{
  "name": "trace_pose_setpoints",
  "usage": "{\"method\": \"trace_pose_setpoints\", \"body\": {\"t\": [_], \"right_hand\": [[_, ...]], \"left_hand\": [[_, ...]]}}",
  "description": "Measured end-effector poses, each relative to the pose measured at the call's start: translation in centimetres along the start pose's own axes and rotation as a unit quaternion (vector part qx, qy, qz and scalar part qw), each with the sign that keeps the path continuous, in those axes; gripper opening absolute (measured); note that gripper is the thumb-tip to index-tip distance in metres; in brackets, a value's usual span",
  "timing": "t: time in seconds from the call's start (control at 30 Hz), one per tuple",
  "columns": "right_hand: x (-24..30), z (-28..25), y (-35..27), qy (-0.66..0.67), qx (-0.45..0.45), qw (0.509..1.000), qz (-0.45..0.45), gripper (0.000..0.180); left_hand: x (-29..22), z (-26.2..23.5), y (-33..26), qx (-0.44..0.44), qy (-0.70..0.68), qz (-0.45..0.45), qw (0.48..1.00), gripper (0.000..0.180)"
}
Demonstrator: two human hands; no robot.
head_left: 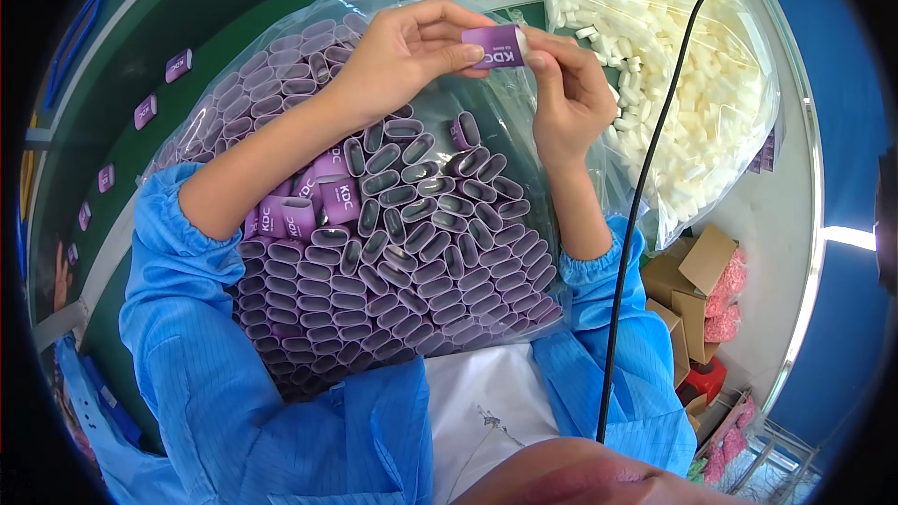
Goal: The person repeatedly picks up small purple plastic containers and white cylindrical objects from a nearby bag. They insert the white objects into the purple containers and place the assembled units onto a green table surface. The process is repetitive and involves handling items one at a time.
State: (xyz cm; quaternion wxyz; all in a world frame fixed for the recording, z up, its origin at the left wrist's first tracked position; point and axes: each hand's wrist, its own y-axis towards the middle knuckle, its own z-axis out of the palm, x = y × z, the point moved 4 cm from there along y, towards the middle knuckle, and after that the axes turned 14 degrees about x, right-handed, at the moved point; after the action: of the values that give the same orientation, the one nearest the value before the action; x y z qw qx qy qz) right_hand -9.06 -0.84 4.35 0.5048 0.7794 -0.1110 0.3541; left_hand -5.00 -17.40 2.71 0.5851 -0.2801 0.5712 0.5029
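A worker's left hand (404, 54) pinches a flattened, glossy purple tube (494, 48) at far centre; the right hand (572, 93) meets its right end, exact grip unclear, beyond massed open purple oval shells (432, 285) and left of bagged small white pieces (692, 84).

The held case (492, 45) was purple, white-lettered; plugs (716, 84) right of it were cream; the smock (196, 318) below it, striped blue.
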Motion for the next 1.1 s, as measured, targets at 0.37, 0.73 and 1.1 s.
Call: {"method": "trace_pose_setpoints", "body": {"t": [0.37, 0.73, 1.1], "right_hand": [[0.5, 0.3, -0.5, -0.118, 0.021, 0.992, -0.048, 0.012], [0.7, 0.0, -0.2, -0.028, 0.014, 0.999, 0.004, 0.012], [2.2, 0.8, 0.0, -0.355, 0.05, 0.933, -0.001, 0.008]], "left_hand": [[0.5, 0.6, -0.2, 0.002, -0.086, -0.018, 0.996, 0.026], [0.1, -0.3, 0.0, 0.056, -0.018, 0.0, 0.998, 0.025], [-0.3, -0.5, 0.1, 0.02, 0.092, 0.053, 0.994, 0.023]]}}
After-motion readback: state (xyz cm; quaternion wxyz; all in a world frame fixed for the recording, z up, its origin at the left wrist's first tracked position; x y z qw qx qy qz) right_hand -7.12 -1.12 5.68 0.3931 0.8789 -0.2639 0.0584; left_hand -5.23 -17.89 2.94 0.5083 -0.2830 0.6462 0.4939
